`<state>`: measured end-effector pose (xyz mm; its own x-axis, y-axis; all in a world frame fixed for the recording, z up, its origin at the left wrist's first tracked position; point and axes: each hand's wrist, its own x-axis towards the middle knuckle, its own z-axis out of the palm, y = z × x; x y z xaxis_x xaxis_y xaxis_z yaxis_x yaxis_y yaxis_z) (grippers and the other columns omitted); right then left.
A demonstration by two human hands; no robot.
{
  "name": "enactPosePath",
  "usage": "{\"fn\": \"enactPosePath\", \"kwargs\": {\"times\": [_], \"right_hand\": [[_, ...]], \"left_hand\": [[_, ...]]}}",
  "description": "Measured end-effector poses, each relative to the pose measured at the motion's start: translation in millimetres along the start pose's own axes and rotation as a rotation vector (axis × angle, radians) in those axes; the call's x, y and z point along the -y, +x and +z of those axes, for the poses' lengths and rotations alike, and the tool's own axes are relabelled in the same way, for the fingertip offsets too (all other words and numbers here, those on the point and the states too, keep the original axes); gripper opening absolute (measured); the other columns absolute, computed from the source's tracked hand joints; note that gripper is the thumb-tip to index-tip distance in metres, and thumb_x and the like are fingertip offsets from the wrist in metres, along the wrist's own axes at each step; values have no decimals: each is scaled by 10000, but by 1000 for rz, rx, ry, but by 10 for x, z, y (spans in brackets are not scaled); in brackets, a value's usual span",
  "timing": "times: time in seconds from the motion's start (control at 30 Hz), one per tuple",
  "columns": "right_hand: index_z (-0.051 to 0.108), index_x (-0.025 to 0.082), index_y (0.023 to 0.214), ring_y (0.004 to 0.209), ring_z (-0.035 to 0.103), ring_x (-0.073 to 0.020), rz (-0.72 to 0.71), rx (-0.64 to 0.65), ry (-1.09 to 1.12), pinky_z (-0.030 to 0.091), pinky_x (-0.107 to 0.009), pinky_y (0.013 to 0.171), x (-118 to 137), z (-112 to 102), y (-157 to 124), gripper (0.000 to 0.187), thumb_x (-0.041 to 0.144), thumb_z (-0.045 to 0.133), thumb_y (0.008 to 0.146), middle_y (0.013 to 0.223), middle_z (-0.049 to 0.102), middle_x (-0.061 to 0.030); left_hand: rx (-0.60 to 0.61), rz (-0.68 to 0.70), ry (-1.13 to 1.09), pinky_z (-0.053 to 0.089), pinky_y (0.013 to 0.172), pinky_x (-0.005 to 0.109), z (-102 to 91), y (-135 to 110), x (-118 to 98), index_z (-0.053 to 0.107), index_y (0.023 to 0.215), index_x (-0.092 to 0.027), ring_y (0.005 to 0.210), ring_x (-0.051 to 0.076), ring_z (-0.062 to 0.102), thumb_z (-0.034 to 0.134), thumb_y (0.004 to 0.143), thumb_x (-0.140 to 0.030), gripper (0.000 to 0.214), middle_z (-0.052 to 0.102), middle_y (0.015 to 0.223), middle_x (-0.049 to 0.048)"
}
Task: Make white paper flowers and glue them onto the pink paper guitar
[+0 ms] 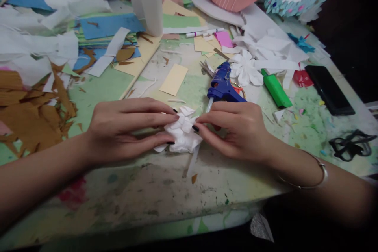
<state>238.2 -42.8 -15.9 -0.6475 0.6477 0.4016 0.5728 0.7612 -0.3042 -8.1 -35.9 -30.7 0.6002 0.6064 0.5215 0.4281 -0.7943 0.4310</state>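
A small white paper flower (183, 132) lies on the paint-stained table (165, 189) near its front edge. My left hand (124, 128) rests flat beside it, fingers stretched out and pressed together, the tips pinching the flower's left side. My right hand (233, 128) comes in from the right, its fingertips pressing on the flower's right side. A blue glue gun (223, 84) lies just behind my right hand, with its glue stick (193, 161) running under the flower toward me.
A finished white paper flower (245, 69) and a green cutter (276, 90) lie at the back right, a black phone (329, 90) and black scissors (351, 145) farther right. Brown paper scraps (29, 118) and stacked coloured sheets (109, 31) fill the left.
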Motion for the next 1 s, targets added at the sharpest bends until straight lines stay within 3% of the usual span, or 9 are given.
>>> {"fn": "enactPosePath", "kwargs": {"times": [0.3,0.5,0.7,0.83,1.0], "right_hand": [[652,163,700,522,482,-85,-48,31,11,316,-242,492,-25,-42,9,271,271,503,899,612,580,-13],[578,198,617,498,439,-112,226,-195,-294,276,-286,510,-69,-332,33,308,315,523,896,518,489,2],[619,181,739,495,433,-147,559,123,-556,248,-303,547,-316,-521,-5,468,648,598,764,532,530,-26],[615,193,704,495,409,-136,537,233,-509,267,-295,544,-504,-458,-80,430,616,691,689,530,513,-11],[566,206,559,562,453,-167,494,178,-391,291,-306,570,-576,-341,-78,342,479,751,650,469,426,2]], "left_hand": [[7,-33,-28,598,733,309,15,-38,25,631,1184,-377,821,157,701,751,764,-345,438,740,1011,-13],[46,-121,-76,575,645,315,22,-39,36,627,1179,-398,770,180,694,735,762,-400,431,745,940,-13],[53,-85,-69,570,701,317,-7,-39,36,601,1209,-368,837,179,680,734,772,-356,457,721,1013,11],[-9,-20,-21,554,716,332,-24,-17,-16,589,1240,-369,918,190,620,765,739,-322,534,641,1091,46],[10,-25,-92,540,617,285,9,-17,-72,682,1041,-392,858,173,585,760,738,-318,321,593,1069,37]]}}
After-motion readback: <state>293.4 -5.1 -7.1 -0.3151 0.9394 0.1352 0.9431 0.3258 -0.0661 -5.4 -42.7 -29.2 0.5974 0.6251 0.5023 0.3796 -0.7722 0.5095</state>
